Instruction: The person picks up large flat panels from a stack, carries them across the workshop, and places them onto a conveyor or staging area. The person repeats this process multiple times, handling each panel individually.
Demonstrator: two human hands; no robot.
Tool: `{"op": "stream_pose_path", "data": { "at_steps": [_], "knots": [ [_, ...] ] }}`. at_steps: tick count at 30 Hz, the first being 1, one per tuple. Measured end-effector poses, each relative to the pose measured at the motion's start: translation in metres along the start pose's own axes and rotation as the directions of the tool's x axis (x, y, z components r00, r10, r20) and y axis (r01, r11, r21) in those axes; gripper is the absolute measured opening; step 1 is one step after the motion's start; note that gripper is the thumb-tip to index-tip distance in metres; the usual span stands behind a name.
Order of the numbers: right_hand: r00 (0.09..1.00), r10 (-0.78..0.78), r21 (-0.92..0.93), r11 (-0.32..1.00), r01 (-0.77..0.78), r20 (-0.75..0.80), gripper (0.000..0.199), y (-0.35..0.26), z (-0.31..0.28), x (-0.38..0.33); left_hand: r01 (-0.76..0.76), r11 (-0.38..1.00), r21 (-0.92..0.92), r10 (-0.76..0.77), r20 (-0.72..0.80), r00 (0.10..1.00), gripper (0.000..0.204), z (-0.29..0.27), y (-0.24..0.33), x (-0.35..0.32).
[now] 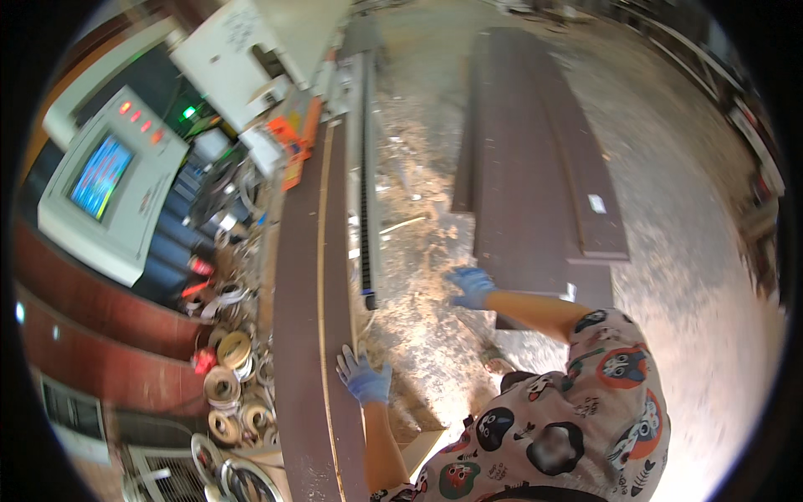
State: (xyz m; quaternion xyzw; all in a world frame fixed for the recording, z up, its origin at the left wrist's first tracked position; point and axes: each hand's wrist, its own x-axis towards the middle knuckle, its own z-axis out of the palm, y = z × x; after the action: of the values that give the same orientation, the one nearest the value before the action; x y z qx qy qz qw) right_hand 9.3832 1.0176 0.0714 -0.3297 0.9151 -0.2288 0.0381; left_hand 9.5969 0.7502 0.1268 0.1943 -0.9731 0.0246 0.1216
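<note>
My left hand (365, 378), in a thin blue glove, lies with fingers spread on the right edge of a long dark brown board (294, 335). A pale tan strip (321, 251) runs lengthwise along this board, just left of my fingertips. My right hand (472, 288), gloved in the same blue, reaches out over the dusty floor with its fingers apart and holds nothing. It is nearest to the close left corner of a stack of dark brown panels (519, 167). A narrower brown board (598, 219) with a white label rests on the stack's right side.
A machine's control panel (113, 184) with a lit screen and red lights stands at left. Orange guide parts (293, 142) sit over the board's far end. Rolls of edging tape (226, 386) crowd its left side. A metal rail with a black track (368, 209) runs along its right.
</note>
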Motion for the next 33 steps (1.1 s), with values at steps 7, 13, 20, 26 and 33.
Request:
{"op": "stream_pose_path", "data": {
  "at_steps": [7, 13, 20, 26, 33],
  "knots": [
    [0.330, 0.895, 0.143, 0.384, -0.912, -0.299, 0.060, 0.176, -0.073, -0.245, -0.288, 0.776, -0.561, 0.361, 0.021, 0.932, 0.050, 0.048, 0.106, -0.098],
    [0.038, 0.975, 0.452, 0.137, -0.882, -0.220, 0.074, 0.234, -0.108, -0.268, 0.291, 0.499, -0.816, 0.283, 0.471, 0.836, 0.050, 0.108, 0.173, -0.141],
    [0.087, 0.990, 0.512, 0.131, -0.849, -0.109, 0.062, 0.329, -0.118, -0.275, 0.341, 0.448, -0.826, 0.190, 0.461, 0.867, 0.049, 0.135, 0.251, -0.167],
    [0.302, 0.941, 0.581, 0.331, -0.743, -0.151, 0.058, 0.378, -0.093, -0.303, -0.010, 0.492, -0.870, 0.405, 0.219, 0.888, 0.050, 0.096, 0.417, -0.104],
    [0.341, 0.930, 0.629, 0.346, -0.696, -0.135, 0.055, 0.391, -0.094, -0.295, -0.201, 0.804, -0.559, 0.475, 0.402, 0.783, 0.078, 0.113, 0.585, -0.011]
  ]
}}
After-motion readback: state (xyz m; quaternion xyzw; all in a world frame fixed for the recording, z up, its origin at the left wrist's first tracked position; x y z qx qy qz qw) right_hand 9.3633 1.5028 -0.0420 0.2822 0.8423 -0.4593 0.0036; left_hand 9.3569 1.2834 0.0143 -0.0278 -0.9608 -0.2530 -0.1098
